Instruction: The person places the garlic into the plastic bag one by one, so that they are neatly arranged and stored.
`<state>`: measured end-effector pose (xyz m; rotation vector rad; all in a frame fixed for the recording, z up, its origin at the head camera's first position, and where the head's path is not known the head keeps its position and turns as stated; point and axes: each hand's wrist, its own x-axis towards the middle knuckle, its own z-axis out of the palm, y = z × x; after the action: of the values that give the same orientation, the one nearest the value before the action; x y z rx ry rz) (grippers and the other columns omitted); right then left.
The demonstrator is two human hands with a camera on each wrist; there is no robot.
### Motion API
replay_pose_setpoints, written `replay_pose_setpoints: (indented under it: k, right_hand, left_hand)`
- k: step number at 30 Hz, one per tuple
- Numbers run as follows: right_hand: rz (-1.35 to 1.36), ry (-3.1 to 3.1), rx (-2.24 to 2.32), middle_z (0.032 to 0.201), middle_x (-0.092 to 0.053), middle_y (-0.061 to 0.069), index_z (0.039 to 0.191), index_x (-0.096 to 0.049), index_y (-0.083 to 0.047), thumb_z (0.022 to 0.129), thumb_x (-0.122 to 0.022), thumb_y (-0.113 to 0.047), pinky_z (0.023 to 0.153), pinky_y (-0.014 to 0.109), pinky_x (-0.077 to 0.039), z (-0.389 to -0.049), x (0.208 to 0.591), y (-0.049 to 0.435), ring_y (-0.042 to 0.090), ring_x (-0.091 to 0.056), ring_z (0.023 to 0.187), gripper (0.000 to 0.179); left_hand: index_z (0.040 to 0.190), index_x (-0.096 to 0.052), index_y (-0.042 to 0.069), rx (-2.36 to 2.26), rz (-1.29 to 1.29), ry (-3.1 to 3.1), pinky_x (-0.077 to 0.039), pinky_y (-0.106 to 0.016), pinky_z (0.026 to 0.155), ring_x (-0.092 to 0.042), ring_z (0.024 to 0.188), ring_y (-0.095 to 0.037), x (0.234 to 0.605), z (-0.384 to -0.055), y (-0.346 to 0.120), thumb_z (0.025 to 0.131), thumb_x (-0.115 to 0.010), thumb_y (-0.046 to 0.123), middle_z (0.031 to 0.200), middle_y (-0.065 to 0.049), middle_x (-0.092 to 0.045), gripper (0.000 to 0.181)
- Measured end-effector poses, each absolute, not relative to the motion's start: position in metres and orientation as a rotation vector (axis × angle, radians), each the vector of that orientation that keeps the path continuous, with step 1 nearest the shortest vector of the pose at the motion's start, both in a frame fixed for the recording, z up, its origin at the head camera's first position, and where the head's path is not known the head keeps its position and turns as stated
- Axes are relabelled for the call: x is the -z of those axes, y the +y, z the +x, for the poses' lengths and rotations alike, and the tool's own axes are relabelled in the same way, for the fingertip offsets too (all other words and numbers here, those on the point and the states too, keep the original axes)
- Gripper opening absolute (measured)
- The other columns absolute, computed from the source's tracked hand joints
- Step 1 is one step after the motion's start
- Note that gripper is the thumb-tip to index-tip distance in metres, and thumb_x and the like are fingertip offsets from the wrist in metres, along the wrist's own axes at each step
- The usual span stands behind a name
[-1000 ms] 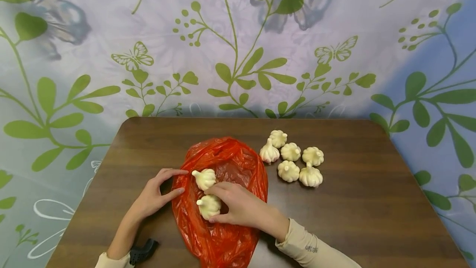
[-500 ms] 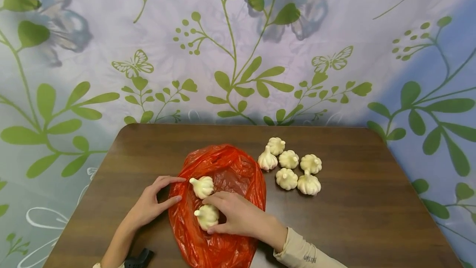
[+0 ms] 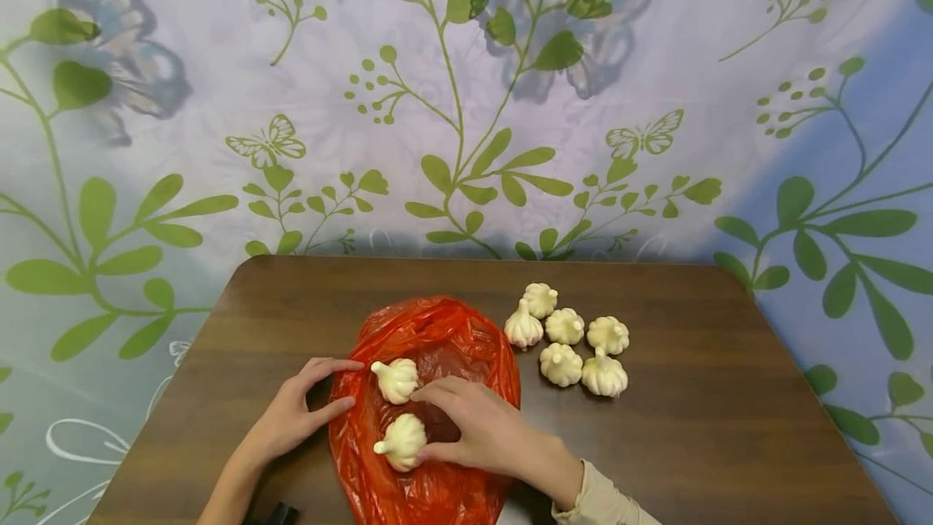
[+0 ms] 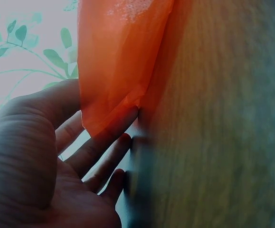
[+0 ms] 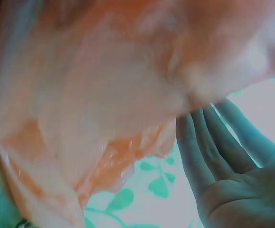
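An orange-red plastic bag [image 3: 364, 472] lies spread on the table with its mouth upward. Two whitish garlic bulbs rest in it: an upper garlic bulb [image 3: 397, 380] and a lower garlic bulb [image 3: 403, 442]. My right hand [image 3: 496, 437] reaches over the bag, thumb tip beside the lower bulb, fingers spread rather than curled round it. In the right wrist view its fingers [image 5: 213, 147] look straight, partly behind the bag. At the bag's left side, my left hand [image 3: 291, 411] touches the plastic with fingertips and thumb well apart.
A group of several garlic bulbs [image 3: 561, 365] sits right of the bag on the brown wooden table [image 3: 692, 428]. Behind the table hangs a cloth [image 3: 313, 104] with leaf and butterfly prints. A dark object [image 3: 280, 514] shows by the left wrist.
My right hand has loosened from the lower garlic bulb and drawn slightly right, and the bulb's stem has turned to point left. The left hand stays at the bag. The head view tilted up.
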<state>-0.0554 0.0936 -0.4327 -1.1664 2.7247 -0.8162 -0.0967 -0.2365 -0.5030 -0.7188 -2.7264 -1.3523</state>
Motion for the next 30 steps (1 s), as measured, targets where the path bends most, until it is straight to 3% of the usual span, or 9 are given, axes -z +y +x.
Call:
replay_pose_setpoints:
  k: [7, 30]
  right_hand:
    - [-1.142, 2.759, 0.963, 0.133, -0.068, 0.001, 0.139, -0.065, -0.016, 0.095, -0.079, -0.042, 0.099, 0.033, -0.057, -0.057, 0.428, 0.113, 0.016, -0.067, 0.121, 0.052]
    - [-0.911, 3.033, 1.121, 0.131, -0.070, -0.006, 0.133, -0.068, -0.020, 0.092, -0.085, -0.030, 0.095, 0.041, -0.060, -0.060, 0.416, 0.179, 0.013, -0.067, 0.121, 0.045]
  left_hand:
    - [0.136, -0.069, 0.029, 1.366, -0.715, -2.715, -0.037, -0.011, 0.105, -0.058, 0.124, -0.008, 0.503, -0.094, -0.237, 0.093, -0.084, 0.024, 0.130, 0.008, -0.065, 0.045]
    - [0.137, -0.068, 0.030, 1.358, -0.720, -2.728, -0.037, -0.011, 0.105, -0.058, 0.126, -0.008, 0.501, -0.096, -0.236, 0.093, -0.083, 0.025, 0.131, 0.010, -0.064, 0.047]
